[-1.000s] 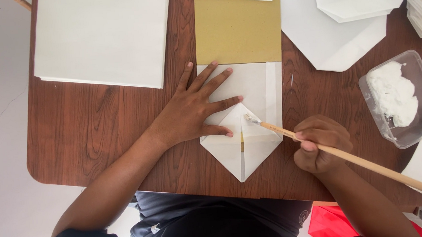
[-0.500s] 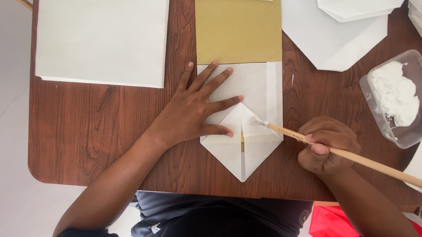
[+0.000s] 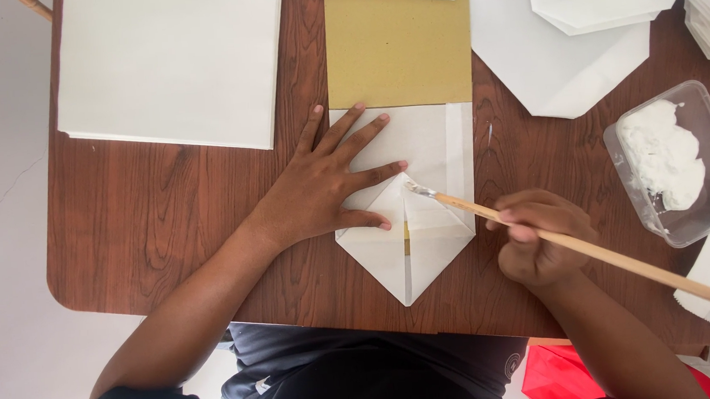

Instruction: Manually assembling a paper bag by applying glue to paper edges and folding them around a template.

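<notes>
two hands share one piece of work: the left hand (image 3: 321,189) lies flat with fingers spread on the folded white paper (image 3: 408,196), pinning it to the table (image 3: 176,227) so the flaps cannot lift or slide. the right hand (image 3: 543,245) is closed round a long wooden brush (image 3: 588,247), whose tip touches the paper near where the two folded flaps meet. a tan card (image 3: 399,49) lies under the paper's far end, seemingly as a stiff form. a clear tub of white paste (image 3: 673,163) sits just right of the brush hand, within easy dipping reach, and a stack of white sheets (image 3: 170,67) waits at far left
</notes>
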